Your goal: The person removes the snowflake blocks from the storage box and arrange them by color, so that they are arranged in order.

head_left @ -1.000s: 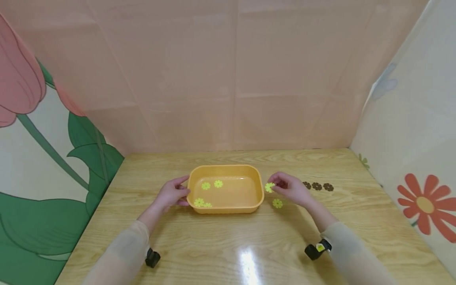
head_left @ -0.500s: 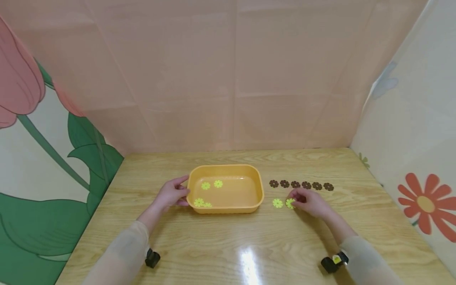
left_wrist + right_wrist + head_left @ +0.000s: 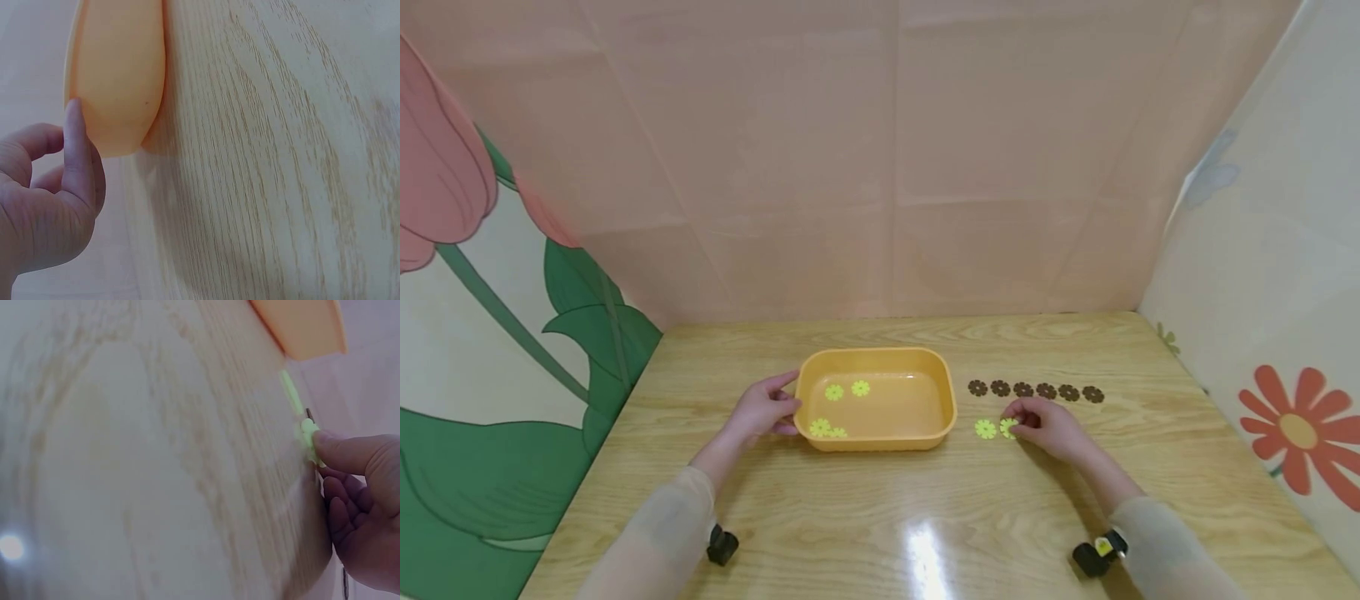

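Observation:
My left hand (image 3: 765, 407) rests against the left end of a shallow yellow-orange tray (image 3: 880, 442), with thumb and fingers touching its outer side, as the left wrist view shows too. Several yellow-green flower-shaped pieces (image 3: 861, 388) lie inside the tray. To its right, my right hand (image 3: 1051, 427) pinches another yellow-green flower piece (image 3: 308, 439) between thumb and index finger, low at the tabletop. The fingertips hide part of this piece in the head view. Just left of it, a matching yellow-green flower piece (image 3: 985, 429) lies flat on the table.
Behind my right hand, several dark brown flower pieces (image 3: 1000, 388) form a straight row on the wooden table (image 3: 820, 517). A pink backdrop (image 3: 880, 167) stands along the back edge. Flower-printed panels (image 3: 1296, 433) flank both sides.
My right hand has carried its yellow-green flower piece from beside the tray's right edge down to the table, then shifted it slightly left towards the other piece. My left hand stays put.

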Motion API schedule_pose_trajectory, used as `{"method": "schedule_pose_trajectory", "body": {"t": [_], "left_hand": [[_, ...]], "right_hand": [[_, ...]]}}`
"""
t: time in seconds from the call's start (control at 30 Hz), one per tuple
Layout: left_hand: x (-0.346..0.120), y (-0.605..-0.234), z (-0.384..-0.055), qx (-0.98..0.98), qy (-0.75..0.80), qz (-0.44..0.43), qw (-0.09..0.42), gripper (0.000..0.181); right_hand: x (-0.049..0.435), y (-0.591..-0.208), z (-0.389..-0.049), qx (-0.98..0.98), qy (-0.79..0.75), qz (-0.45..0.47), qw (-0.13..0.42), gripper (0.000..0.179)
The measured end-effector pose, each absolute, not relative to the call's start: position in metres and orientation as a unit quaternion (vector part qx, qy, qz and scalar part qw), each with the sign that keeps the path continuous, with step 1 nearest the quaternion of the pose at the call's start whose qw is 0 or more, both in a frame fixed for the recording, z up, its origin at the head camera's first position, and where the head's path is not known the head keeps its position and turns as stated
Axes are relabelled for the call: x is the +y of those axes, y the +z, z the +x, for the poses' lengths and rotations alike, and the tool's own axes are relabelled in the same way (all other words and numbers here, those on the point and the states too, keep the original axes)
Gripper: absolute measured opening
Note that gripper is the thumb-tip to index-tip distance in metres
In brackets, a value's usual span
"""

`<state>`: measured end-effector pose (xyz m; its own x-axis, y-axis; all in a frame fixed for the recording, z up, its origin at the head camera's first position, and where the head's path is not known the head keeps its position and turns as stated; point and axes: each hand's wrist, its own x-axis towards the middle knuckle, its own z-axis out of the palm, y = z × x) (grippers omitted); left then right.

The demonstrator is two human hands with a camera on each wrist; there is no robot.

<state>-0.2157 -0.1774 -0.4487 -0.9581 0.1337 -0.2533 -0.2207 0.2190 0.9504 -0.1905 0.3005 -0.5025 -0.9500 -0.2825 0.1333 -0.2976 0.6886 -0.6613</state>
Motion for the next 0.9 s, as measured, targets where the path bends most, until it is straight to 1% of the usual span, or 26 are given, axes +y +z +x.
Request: {"method": "schedule_pose_trajectory", "body": {"t": [0.27,0.47,0.6,0.77,0.9], "left_hand": [[-0.177,-0.449,-0.216,0.767,0.625,-0.027,0.139,0.061],[-0.178,-0.451,-0.217,0.77,0.623,-0.029,0.139,0.061],[-0.177,-0.452,-0.218,0.77,0.621,-0.036,0.139,0.061],[-0.177,-0.453,-0.218,0.767,0.625,-0.035,0.138,0.061],[-0.177,-0.451,-0.216,0.766,0.627,-0.029,0.137,0.061]], "right_hand": [[0.302,-0.506,-0.192,-0.922,0.348,0.169,0.028,0.014],[0.304,-0.504,-0.191,-0.905,0.396,0.152,0.013,0.017],[0.303,-0.499,-0.192,-0.901,0.406,0.151,0.019,0.019],[0.294,-0.487,-0.197,-0.906,0.385,0.17,0.048,0.02],[0.28,-0.475,-0.203,-0.907,0.381,0.175,0.044,0.022]]}}
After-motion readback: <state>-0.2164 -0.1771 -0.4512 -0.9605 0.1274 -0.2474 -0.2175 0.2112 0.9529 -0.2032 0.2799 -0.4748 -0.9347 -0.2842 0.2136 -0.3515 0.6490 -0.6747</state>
